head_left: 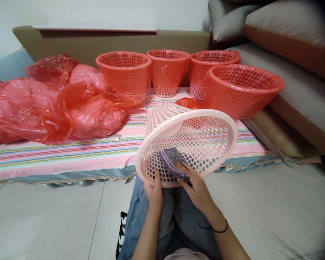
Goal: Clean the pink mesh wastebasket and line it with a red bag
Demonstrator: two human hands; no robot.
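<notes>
A pale pink perforated plastic basket [157, 130] lies tilted on its side over my lap, its wide mouth facing me. My left hand [154, 193] grips its lower rim, thumb inside and the other fingers hidden beneath. Inside the mouth, my right hand [196, 186] presses a folded grey cloth with a lilac edge [173, 160] against the lower inner wall. Its fingers rest on the cloth's near end, and a dark band circles that wrist.
Several baskets covered in red plastic, including a front right one [233, 94], stand on the striped cover [70, 153]. Red plastic bags [40, 104] with pink contents are heaped at left. Grey and brown cushions [300, 83] are stacked at right.
</notes>
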